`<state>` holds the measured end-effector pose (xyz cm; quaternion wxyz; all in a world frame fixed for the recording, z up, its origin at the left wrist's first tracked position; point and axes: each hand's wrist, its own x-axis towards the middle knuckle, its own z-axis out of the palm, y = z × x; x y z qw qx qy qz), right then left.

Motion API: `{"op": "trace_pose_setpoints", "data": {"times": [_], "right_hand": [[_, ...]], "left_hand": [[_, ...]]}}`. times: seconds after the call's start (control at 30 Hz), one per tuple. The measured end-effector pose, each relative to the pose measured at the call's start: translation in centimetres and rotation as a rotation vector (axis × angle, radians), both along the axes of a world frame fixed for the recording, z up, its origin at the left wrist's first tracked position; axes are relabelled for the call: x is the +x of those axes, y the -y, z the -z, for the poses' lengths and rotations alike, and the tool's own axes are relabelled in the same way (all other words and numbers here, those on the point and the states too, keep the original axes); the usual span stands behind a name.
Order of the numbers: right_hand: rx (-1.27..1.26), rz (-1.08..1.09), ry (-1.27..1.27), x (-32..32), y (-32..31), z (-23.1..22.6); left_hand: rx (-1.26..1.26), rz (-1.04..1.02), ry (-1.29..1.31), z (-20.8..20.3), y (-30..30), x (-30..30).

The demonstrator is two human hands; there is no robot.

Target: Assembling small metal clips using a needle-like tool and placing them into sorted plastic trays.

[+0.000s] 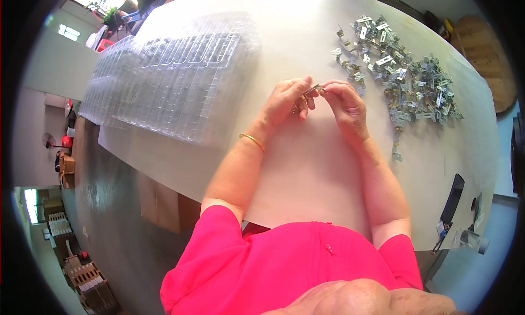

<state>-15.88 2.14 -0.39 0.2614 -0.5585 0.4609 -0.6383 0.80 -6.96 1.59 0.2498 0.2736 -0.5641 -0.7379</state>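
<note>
Over the middle of the table, my two hands meet at a small metal bracket (312, 89). My left hand (281, 101) is closed around it, thumb on top and fingers curled beneath. My right hand (348, 110) pinches its right end between thumb and fingertips. Part of the bracket is covered by my fingers, so its full shape does not show. To the right of my right hand lies a loose heap of similar silver metal brackets (433, 87), some with brass-coloured parts.
Clear plastic blister trays (164, 104) lie stacked on the left of the white table (306, 189). At the right edge are a black phone (453, 197) with a strap and a clear container (471, 239). A round wooden stool top (481, 58) stands beyond the far right edge.
</note>
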Motion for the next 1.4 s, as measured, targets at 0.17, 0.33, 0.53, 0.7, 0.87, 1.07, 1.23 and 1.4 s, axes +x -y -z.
{"op": "trace_pose_setpoints", "data": {"times": [0.17, 0.33, 0.53, 0.7, 0.87, 1.07, 1.23, 1.4], "right_hand": [[0.058, -0.052, 0.384, -0.3, -0.2, 0.3], [0.175, -0.085, 0.821, -0.8, 0.1, 0.4], [0.233, -0.133, 0.822, -0.8, 0.1, 1.0], [0.209, 0.033, 0.560, 0.5, 0.2, 1.0], [0.237, 0.031, 0.395, 0.7, -0.1, 1.2], [0.357, 0.044, 0.310, 1.3, -0.9, -0.1], [0.337, 0.106, 0.277, 1.7, -1.2, -0.6], [0.358, 0.110, 0.262, 1.2, -1.3, -0.8]], "left_hand": [[0.301, 0.081, -0.311, 0.3, 0.6, 0.5], [-0.021, -0.001, -0.290, 1.0, 0.2, 0.1], [-0.188, -0.059, -0.238, 0.9, -0.2, -1.0], [-0.145, -0.151, -0.281, 2.2, 0.5, -0.8], [0.001, -0.212, -0.154, 2.0, 0.3, -0.5], [-0.145, -0.177, -0.007, 1.7, 0.1, -0.5], [-0.223, -0.202, 0.101, 1.2, -0.3, -0.6], [-0.282, -0.207, 0.143, 1.1, -0.5, -0.9]]}}
